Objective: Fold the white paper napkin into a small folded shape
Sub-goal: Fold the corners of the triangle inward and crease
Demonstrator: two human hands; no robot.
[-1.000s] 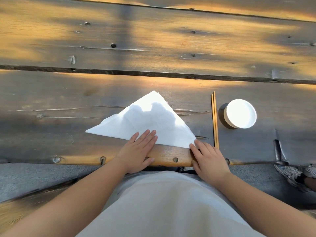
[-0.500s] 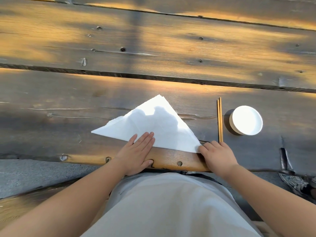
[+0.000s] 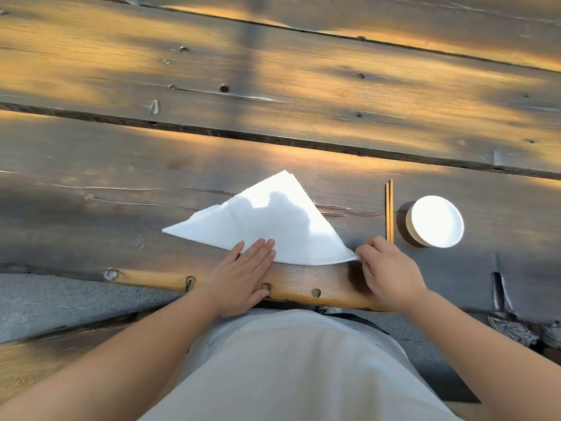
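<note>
Pressing flat at the near edge of the wooden table (image 3: 91,214), your left hand (image 3: 243,275) lies palm down with its fingers straight and close together, the fingertips resting on the lower fold of the white paper napkin (image 3: 273,226). Your right hand (image 3: 388,271) sits at the napkin's right corner, thumb and forefinger pinched on that tip, which is lifted slightly off the wood; the other fingers curl loosely. The napkin is folded into a triangle, its long edge toward you and running roughly parallel to the table edge, its apex pointing away, its left corner extending well past your left hand. A faint crease crosses its left half, the upper edges look slightly frayed, and a shadow falls across its lower portion while the apex is sunlit. Just right of the napkin, a pair of wooden chopsticks (image 3: 389,211) lies side by side, pointing away from you, their near ends hidden behind your right hand. Beside them stands a small white dish (image 3: 435,221), brightly lit. Beyond, the table consists of broad, dark, knotted planks separated by gaps, streaked with warm light. Grey pavement (image 3: 60,302) shows below the table edge at left.
</note>
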